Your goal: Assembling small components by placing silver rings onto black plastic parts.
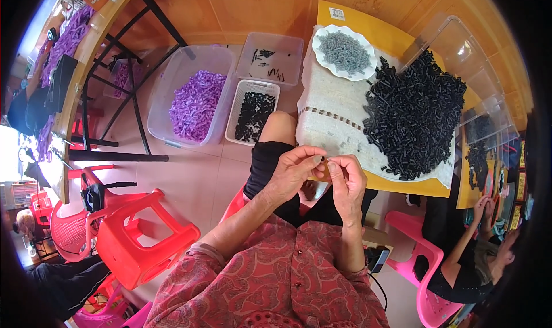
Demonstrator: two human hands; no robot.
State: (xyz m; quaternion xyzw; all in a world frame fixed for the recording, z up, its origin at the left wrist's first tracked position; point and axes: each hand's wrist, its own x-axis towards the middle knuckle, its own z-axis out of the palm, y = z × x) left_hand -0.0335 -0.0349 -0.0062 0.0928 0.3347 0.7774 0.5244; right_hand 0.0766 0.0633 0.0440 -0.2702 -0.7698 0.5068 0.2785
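Observation:
My left hand [299, 170] is closed in a pinch in front of my lap, with a small black piece [323, 158] just showing at its fingertips. Close against it, my right hand [347, 183] is pinched too; whatever lies between its finger and thumb is too small to name. Beyond the hands, a white cloth [328, 133] covers part of a yellow table. On it rests a large heap of short black tube-like parts [415, 118]. A white scalloped plate [317, 60] at the far edge carries many small grey, translucent pieces [345, 50].
Left of the table, a clear bin [158, 118] holds purple pieces [197, 105]. Beside it stand a white basket [230, 126] of black parts and a clear tub [287, 43]. Red stool [146, 236] stands lower left. Another person [477, 259] sits at right on a pink chair [422, 290].

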